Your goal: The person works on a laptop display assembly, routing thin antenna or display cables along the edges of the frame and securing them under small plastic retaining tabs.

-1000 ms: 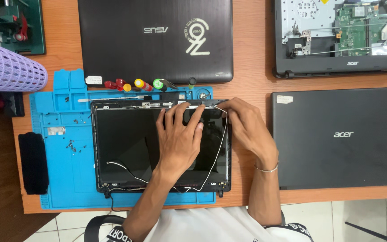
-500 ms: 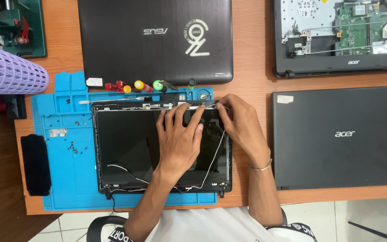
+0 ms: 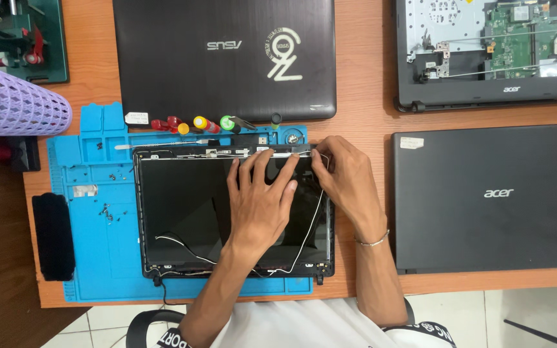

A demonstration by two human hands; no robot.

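Left hand (image 3: 260, 196) is flat and unclenched on the dark laptop lid shell (image 3: 182, 212) sitting on the blue mat (image 3: 91, 225), right hand (image 3: 343, 177) pinching the white cable (image 3: 314, 212) at its top-right corner, w/ screwdrivers (image 3: 191, 124) just beyond.

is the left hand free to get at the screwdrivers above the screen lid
Probably yes. The left hand lies flat on the screen lid, holding nothing, and the screwdrivers lie just beyond the lid's top edge on the blue mat, with nothing between.
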